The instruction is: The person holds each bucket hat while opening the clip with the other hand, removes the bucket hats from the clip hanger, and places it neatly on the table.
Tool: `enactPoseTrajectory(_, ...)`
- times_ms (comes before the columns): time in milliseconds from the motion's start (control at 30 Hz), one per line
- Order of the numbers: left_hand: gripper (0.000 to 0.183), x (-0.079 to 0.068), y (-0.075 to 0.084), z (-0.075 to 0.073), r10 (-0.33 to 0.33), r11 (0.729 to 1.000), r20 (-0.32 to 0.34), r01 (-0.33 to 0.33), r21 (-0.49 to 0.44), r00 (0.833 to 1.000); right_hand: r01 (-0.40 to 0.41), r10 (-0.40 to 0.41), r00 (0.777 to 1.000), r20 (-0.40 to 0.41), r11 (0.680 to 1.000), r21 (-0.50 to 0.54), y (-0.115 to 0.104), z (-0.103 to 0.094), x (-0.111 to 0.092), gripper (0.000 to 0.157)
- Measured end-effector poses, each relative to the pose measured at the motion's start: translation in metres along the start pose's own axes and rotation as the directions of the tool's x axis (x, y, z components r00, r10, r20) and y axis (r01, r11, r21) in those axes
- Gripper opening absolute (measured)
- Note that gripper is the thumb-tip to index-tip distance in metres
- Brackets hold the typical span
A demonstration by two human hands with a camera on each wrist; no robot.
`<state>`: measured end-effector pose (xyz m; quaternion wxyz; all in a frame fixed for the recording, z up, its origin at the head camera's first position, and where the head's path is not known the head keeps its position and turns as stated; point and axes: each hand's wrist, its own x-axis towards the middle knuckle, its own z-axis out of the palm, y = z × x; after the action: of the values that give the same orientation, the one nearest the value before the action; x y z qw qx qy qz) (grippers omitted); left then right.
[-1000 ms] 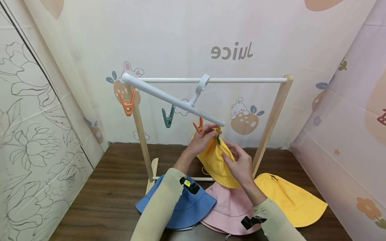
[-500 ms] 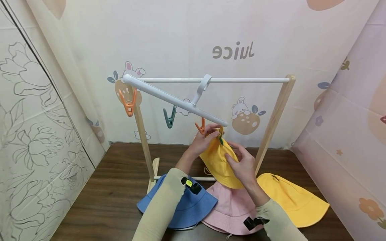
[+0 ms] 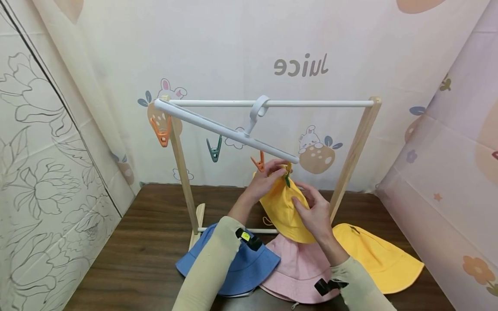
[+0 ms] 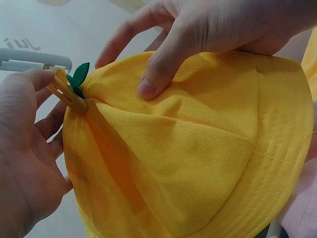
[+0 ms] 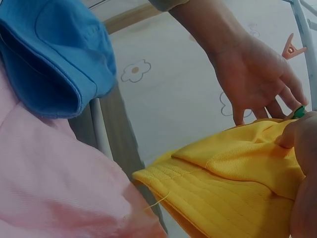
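Note:
A yellow bucket hat (image 3: 285, 211) with a green leaf tab (image 4: 78, 80) is held up below the right end of a white hanger (image 3: 227, 129). At its crown sits a yellow clothespin (image 4: 69, 94), its tip against the cloth beside the leaf. My left hand (image 3: 263, 183) pinches this clothespin, thumb on its upper end. My right hand (image 3: 314, 211) grips the side of the hat, thumb on the near face and fingers behind it. Whether the clothespin's jaws are fully closed on the cloth cannot be made out.
From the hanger dangle orange clothespins (image 3: 161, 131) and a dark green clothespin (image 3: 214, 149). The hanger hooks over a wooden rack's white bar (image 3: 319, 103). On the table (image 3: 128, 250) lie a blue hat (image 3: 249, 268), a pink hat (image 3: 297, 276) and another yellow hat (image 3: 377, 259).
The hanger has swung slightly, its right end shifting right and its left end shifting left and a little down. Both hands moved slightly right with the hat, keeping their hold.

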<state>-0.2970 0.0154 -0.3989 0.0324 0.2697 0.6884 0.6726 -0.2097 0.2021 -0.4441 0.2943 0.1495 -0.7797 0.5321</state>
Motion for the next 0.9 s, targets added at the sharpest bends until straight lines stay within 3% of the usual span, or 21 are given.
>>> enactPoseTrajectory(633,0.040,-0.002,0.004,-0.010,-0.035,0.999,0.050,0.033,0.037,0.998,0.009,-0.009,1.000,0.027,1.000,0.010,0.000,-0.002,0.001,0.043)
enactPoseTrajectory(900,0.041,0.001,0.004,-0.012,0.014,1.000,0.104,-0.012,-0.018,0.995,0.014,-0.014,0.999,0.031,1.000,-0.010,-0.002,-0.001,0.000,0.041)
